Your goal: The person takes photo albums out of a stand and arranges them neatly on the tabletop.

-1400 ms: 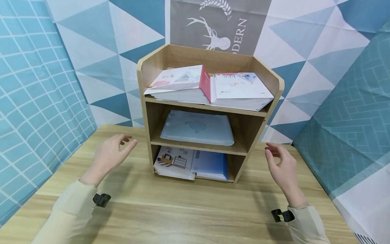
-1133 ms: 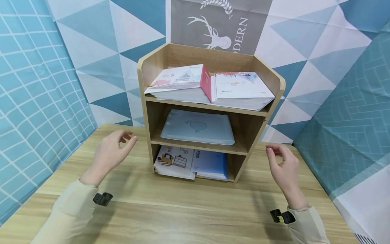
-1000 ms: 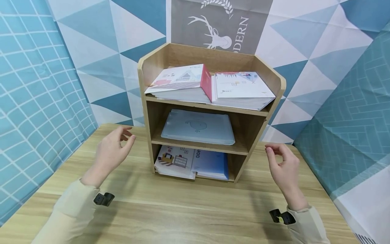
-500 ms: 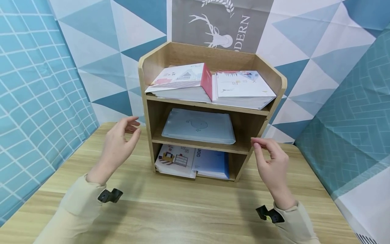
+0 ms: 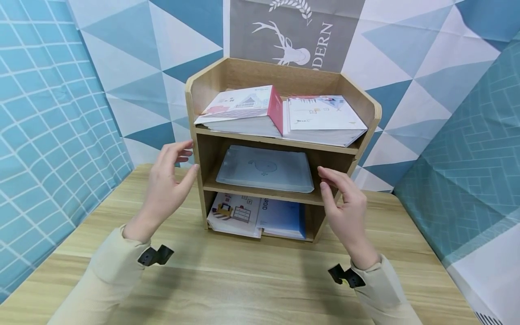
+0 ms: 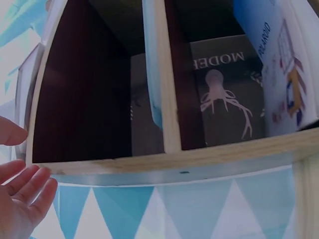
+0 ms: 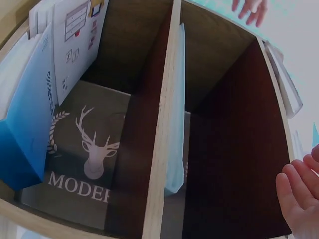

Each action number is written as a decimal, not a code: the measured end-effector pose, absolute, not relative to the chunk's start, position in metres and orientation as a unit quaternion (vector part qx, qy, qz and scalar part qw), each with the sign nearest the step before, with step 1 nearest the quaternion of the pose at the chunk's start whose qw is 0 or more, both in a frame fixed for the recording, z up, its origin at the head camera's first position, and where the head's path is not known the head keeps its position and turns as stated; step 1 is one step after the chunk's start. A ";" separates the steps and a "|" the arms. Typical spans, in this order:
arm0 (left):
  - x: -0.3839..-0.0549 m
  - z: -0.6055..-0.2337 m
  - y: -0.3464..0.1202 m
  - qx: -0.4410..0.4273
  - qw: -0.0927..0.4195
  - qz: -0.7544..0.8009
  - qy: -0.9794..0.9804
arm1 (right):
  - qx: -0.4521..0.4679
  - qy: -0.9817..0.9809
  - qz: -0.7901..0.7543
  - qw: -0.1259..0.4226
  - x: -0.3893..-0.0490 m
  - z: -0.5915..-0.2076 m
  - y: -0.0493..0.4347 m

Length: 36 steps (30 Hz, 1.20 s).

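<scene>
A small wooden shelf (image 5: pixel 355 161) stands on the table, its middle tier bearing a pale blue, flat zip-bag-like pouch (image 5: pixel 268 170) with a whale drawing. My left hand (image 5: pixel 164 189) hovers at the shelf's left side, fingers loosely bent, holding nothing; in the left wrist view its fingertips (image 6: pixel 37 177) are close to the shelf's edge, and I cannot tell whether they touch. In front of the right side panel is my right hand (image 5: pixel 345 207), also holding nothing, thumb and fingers apart, fingertips before the middle tier's right end.
On the top tier lie a red-spined white book (image 5: pixel 243 104) and another thick white book (image 5: pixel 325 113). The bottom tier holds a white illustrated book (image 5: pixel 233 214), its corner jutting out, and a blue one (image 5: pixel 282 219). Patterned cloth (image 5: pixel 122 67) hangs behind; the wooden table (image 5: pixel 243 284) extends in front.
Both hands have moved inward and up toward the shelf, the left one to the right and the right one to the left. The shelf and its contents have stayed put.
</scene>
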State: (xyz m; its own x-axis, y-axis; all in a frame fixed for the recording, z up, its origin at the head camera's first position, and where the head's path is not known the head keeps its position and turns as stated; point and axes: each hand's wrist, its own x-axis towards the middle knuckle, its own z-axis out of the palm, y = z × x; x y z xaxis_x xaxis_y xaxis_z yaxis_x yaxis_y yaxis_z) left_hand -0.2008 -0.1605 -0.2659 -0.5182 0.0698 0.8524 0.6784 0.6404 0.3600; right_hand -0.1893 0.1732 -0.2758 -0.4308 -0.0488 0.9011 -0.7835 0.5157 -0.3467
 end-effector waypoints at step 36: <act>-0.203 -0.242 -0.138 -0.220 0.371 -0.453 -0.780 | 0.354 -0.733 0.419 0.403 -0.209 -0.229 0.113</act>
